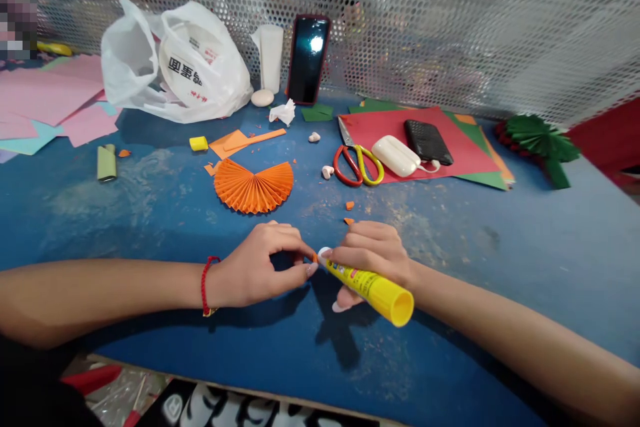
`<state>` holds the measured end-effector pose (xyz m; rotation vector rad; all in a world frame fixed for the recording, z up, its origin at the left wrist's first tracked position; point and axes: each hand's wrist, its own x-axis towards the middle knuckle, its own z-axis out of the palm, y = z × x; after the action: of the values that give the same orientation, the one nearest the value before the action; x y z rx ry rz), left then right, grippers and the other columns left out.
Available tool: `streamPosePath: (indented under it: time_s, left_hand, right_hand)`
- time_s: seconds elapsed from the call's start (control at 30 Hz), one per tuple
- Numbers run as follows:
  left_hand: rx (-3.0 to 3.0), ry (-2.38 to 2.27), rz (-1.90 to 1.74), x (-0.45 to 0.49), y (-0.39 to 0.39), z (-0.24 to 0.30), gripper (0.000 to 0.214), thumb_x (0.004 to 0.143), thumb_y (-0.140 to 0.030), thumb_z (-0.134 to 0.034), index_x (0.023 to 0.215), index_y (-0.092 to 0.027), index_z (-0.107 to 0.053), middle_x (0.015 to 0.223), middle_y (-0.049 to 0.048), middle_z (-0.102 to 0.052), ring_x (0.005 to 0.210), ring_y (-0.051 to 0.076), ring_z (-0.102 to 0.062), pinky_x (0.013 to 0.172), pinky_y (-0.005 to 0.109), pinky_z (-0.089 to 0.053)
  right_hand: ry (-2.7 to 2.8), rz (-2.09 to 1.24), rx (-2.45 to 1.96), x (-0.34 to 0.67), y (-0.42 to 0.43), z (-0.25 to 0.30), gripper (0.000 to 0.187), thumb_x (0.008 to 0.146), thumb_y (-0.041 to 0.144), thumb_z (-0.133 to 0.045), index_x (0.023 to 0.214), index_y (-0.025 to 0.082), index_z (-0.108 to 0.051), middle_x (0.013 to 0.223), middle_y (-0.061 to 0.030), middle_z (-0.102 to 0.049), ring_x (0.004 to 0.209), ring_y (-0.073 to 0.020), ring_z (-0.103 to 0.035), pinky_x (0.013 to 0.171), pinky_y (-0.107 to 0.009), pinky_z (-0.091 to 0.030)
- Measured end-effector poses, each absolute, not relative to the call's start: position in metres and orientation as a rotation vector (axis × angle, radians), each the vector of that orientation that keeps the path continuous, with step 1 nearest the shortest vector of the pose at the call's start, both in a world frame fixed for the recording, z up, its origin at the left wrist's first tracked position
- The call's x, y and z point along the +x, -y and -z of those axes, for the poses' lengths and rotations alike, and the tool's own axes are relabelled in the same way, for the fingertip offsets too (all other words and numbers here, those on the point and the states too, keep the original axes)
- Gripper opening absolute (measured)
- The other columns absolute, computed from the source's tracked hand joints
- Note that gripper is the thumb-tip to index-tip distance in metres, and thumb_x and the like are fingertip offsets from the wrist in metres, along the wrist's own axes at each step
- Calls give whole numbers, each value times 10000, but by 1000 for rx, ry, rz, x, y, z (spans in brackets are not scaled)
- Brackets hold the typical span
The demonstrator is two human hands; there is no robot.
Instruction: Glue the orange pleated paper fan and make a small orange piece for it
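Note:
My left hand [267, 263] pinches a tiny orange paper piece [315, 258] between thumb and fingertip, just above the blue table. In my right hand [375, 250] is a yellow glue stick [373, 288], uncapped and tilted, its white tip by the orange piece; I cannot tell whether they touch. Beyond my hands lies a pleated orange paper fan [254, 188], spread in a wide arc. Orange paper scraps [231, 145] and a small yellow cap [199, 143] lie behind it. Red-and-yellow-handled scissors [357, 163] rest to the right, partly over red paper [465, 140].
A white plastic bag [175, 67] with a round container and a leaning phone [309, 59] stand along the perforated metal panel [450, 27]. Pink paper sheets [50, 97] lie at left, with a green lighter [107, 163] nearby. A green folded-paper piece [540, 140] sits far right.

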<state>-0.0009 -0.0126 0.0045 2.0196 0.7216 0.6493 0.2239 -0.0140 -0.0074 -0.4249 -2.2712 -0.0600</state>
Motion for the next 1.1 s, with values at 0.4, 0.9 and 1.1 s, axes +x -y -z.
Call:
streamPosePath:
  time_s: [0.4,0.9,1.1]
  left_hand:
    - [2055,-664,-564,0,10,-4,214,928,-229,-570,799,-139,-715,727,1,-687,712,112,-572,739,273,-375]
    - [2018,-689,-570,1,10,-4,300,926,-263,-541,727,-138,-729,657,18,-686,654,119,-570,703,282,-389]
    - [2023,-676,-563,0,10,-6,262,930,-240,-546,768,-155,-734,666,-1,-693,665,111,-586,724,275,-396]
  right_hand:
    - [2281,238,-400,221,14,7,459,955,600,-483,930,158,-603,530,41,-528,458,-113,-437,461,-288,-283]
    - [2228,210,-566,222,13,6,422,960,581,-489,917,180,-614,540,41,-519,485,-122,-454,488,-279,-311]
    - [2165,-38,-527,224,12,9,490,965,639,-401,937,190,-595,569,26,-557,484,-116,-446,488,-256,-358]
